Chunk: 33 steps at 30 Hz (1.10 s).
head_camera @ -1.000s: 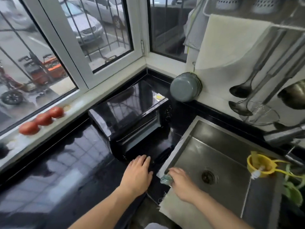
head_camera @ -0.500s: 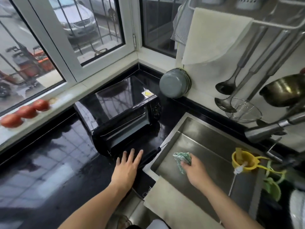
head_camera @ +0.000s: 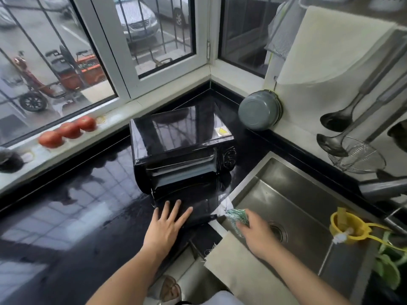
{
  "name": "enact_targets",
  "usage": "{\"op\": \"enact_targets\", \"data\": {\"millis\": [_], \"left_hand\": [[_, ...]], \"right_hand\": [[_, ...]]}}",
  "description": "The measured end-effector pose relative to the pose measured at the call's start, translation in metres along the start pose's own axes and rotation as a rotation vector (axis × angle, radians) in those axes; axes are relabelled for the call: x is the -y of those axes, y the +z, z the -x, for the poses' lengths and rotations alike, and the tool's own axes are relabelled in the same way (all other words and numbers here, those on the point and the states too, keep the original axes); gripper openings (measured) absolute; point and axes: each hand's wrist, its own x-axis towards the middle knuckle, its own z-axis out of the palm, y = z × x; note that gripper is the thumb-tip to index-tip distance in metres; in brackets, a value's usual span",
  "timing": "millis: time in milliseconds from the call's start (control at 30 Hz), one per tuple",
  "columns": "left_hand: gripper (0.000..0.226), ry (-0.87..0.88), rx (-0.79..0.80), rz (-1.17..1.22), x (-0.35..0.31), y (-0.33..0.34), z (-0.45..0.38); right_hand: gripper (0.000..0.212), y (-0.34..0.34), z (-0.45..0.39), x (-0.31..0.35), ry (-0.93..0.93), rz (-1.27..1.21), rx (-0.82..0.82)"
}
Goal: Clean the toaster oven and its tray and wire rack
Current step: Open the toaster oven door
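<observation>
Two hands: the left hand (head_camera: pixel 166 225) lies flat, fingers spread, on the lowered door of the one black toaster oven (head_camera: pixel 182 148) on the tabletop (head_camera: pixel 72 208). The right hand (head_camera: pixel 255 230) clutches one green scrubbing cloth (head_camera: pixel 236 214) at the sink (head_camera: pixel 293 208) edge. Three tomatoes (head_camera: pixel 68 130) line the windowsill.

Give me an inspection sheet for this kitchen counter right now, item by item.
Surface: glossy black countertop, reflective.
Job's things: black toaster oven, door folded down flat; green cloth at sink edge.
Clutter: three tomatoes on sill; yellow strainer in sink; grey pot against wall.
Grippers: left hand flat on the door; right hand grips the cloth.
Cables: nothing seen.
Surroundings: barred windows, hanging ladles.
</observation>
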Motion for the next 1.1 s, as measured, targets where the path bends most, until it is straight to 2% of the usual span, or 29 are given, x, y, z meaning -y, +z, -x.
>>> {"op": "enact_targets", "data": {"millis": [200, 300, 400, 567, 733, 767, 833, 933, 1033, 1100], "left_hand": [[0.084, -0.154, 0.052, -0.100, 0.035, -0.012, 0.006], [0.079, -0.131, 0.096, -0.151, 0.030, -0.013, 0.010], [0.078, -0.052, 0.099, -0.078, 0.009, 0.005, 0.026], [0.085, -0.091, 0.135, 0.077, 0.008, 0.006, 0.037], [0.089, -0.084, 0.343, 0.143, 0.003, -0.024, 0.017], [0.085, -0.095, 0.355, 0.215, 0.008, -0.033, 0.011], [0.063, -0.130, 0.301, 0.430, 0.022, -0.052, -0.003], [0.036, -0.347, 0.069, 0.889, 0.039, -0.076, -0.026], [0.012, -0.651, -0.070, 1.685, 0.053, -0.094, -0.055], [0.012, -0.751, -0.103, 2.171, 0.060, -0.104, -0.072]], "right_hand": [[0.005, 0.021, 0.007, -0.012, 0.043, 0.038, 0.016], [0.029, 0.022, 0.007, -0.019, 0.071, 0.046, 0.001], [0.031, 0.023, 0.007, -0.019, 0.095, 0.029, -0.009], [0.029, 0.031, 0.003, -0.009, 0.104, 0.036, 0.007], [0.031, 0.028, -0.006, 0.021, 0.099, 0.006, 0.010], [0.030, 0.027, -0.009, 0.027, 0.098, -0.011, 0.000], [0.026, 0.024, -0.013, 0.038, 0.102, -0.061, -0.026], [0.019, 0.020, -0.017, 0.052, 0.115, -0.143, -0.076], [0.017, 0.019, -0.014, 0.064, 0.133, -0.216, -0.085], [0.018, 0.019, -0.011, 0.067, 0.151, -0.242, -0.091]]}}
